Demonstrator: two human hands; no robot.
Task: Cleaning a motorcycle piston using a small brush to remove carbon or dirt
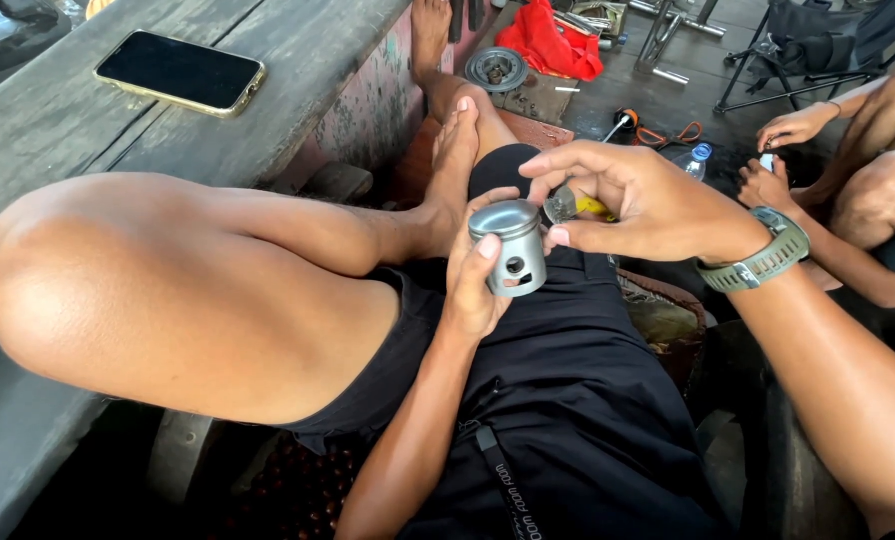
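Two hands: left hand [476,285] holds piston [513,249], right hand [636,205] pinches small metal part [560,206]; phone [180,71] on bench [48,130]

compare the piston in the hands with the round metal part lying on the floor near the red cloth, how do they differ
The piston is a tall grey cylinder with a side hole; the round metal part is a flat ring-shaped disc with a dark centre.
The piston is held upright in the left hand, with the right hand touching its top; the round metal part lies untouched beside the red cloth.
The piston looks smooth and clean; the disc looks darker.
Both are round and metal.
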